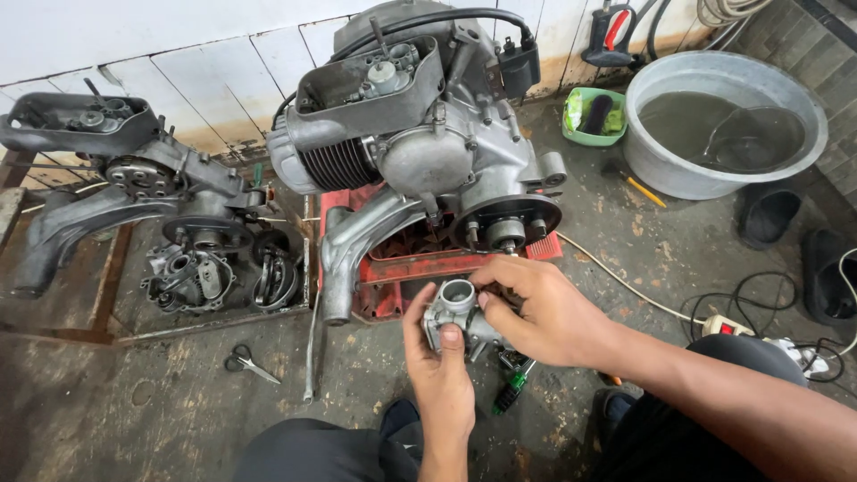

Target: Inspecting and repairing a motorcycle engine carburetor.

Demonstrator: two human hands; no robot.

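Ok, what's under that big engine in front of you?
The big engine sits on a red crate with ribbed or slatted top. The crate's front edge and left corner show; its middle lies hidden beneath the engine, and both hands holding the carburetor cover part.

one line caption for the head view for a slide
Both hands hold a small metal carburetor before a scooter engine on a red crate.

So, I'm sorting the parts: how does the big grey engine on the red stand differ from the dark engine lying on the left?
The big grey engine sits raised on a red stand; the dark engine lies low by a rusty metal frame. The grey engine looks cleaner and paler, the dark engine grimier. Loose parts lie beside the dark engine; both hands, left and right, hold a small grey metal part before the grey one. Both have open top housings.
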